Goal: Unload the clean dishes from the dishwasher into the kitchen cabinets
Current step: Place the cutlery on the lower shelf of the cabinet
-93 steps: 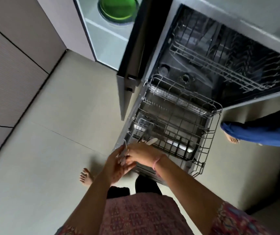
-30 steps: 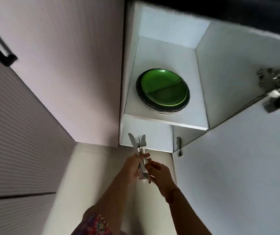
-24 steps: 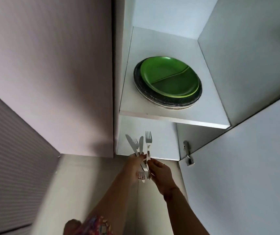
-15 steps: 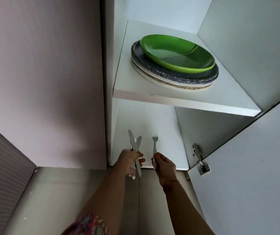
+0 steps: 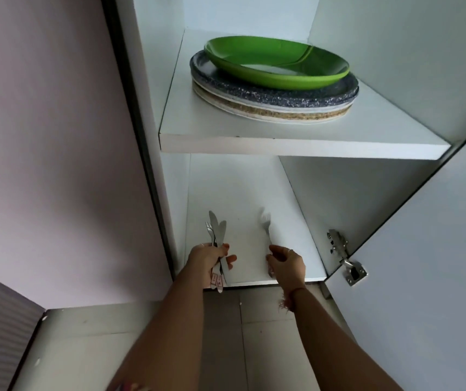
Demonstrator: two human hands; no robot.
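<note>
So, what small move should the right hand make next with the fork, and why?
Probably lower the fork onto the lower shelf and let go. The right hand pinches it just above that bare shelf, apart from the cutlery bundle gripped in the left hand.

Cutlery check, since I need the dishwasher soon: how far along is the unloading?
Done: a plate stack sits on the upper shelf. In hand: the left hand grips a cutlery bunch; the right hand holds one fork over the lower shelf. Left: setting these down; the dishwasher is out of view.
</note>
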